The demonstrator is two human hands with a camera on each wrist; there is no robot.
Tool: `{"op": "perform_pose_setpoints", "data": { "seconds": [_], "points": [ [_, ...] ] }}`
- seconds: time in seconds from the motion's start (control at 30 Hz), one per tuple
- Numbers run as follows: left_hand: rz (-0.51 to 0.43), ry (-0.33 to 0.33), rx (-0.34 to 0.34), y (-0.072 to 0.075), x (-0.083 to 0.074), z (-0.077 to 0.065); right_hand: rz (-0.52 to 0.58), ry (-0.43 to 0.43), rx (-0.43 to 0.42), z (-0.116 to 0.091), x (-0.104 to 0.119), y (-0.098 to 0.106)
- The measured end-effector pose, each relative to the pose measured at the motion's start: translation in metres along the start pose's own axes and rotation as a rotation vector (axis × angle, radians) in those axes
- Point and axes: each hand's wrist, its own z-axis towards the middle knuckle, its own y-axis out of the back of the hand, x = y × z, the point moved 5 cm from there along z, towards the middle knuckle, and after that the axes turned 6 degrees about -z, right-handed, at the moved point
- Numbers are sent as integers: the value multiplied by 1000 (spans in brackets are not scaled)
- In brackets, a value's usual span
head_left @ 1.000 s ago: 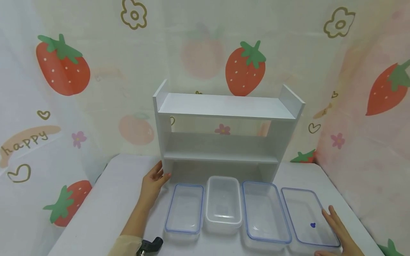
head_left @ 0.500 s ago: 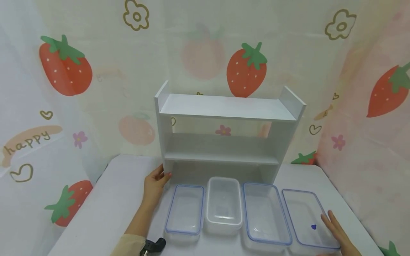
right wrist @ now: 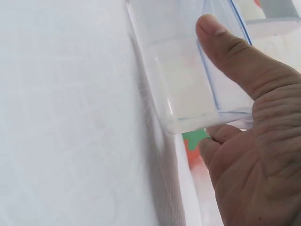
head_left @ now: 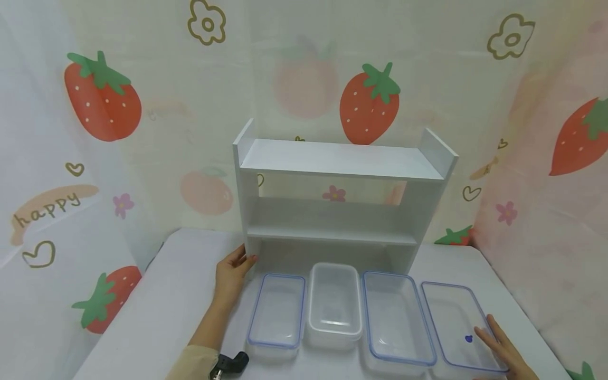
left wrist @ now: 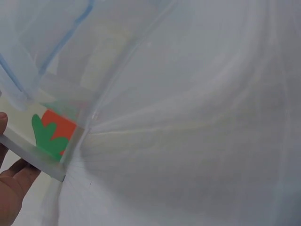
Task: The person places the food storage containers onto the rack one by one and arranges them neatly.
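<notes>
A white shelf unit (head_left: 332,237) stands on the white table in the head view. My left hand (head_left: 231,272) pinches the lower front edge of its left side panel, thumb inside and fingers outside. In the left wrist view the panel edge (left wrist: 35,160) lies between the thumb and fingers. At the right, my right hand (head_left: 505,351) rests with straight fingers against the right side of a clear plastic food container (head_left: 456,306) with a blue rim and a small blue mark. The right wrist view shows the thumb (right wrist: 230,52) along this container's wall and fingers past its corner.
In the row left of that container are a blue-rimmed container (head_left: 399,322), a frosted container (head_left: 334,301) and another blue-rimmed one (head_left: 277,311). A strawberry-print curtain (head_left: 294,63) hangs behind. A black wrist mount (head_left: 230,364) is on the left forearm.
My left hand has closed in on the shelf's side panel. The right hand has shifted only slightly beside the container. The head view has drifted a little.
</notes>
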Motion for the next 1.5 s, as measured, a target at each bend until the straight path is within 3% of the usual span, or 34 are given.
{"op": "perform_pose_setpoints", "data": {
  "seconds": [0.47, 0.7, 0.77, 0.9, 1.0, 1.33, 1.5],
  "points": [
    [16, 14, -23, 2, 5, 2, -40, 32, 1, 0, -1, 3],
    [42, 16, -30, 3, 4, 0, -39, 86, -88, 6, 0, 15],
    [52, 16, -33, 3, 4, -1, -46, 18, -96, 7, 4, 18],
    [71, 10, -33, 4, 2, -2, -8, -212, -105, 5, 18, 23],
    [85, 9, -30, 5, 1, -3, 35, -321, -132, 9, 29, 29],
    [100, 19, -21, 6, 0, -3, 18, -486, -120, 29, 50, 49],
    [107, 11, -24, 6, 1, -1, 29, -486, -165, 42, 66, 59]
  ]
}}
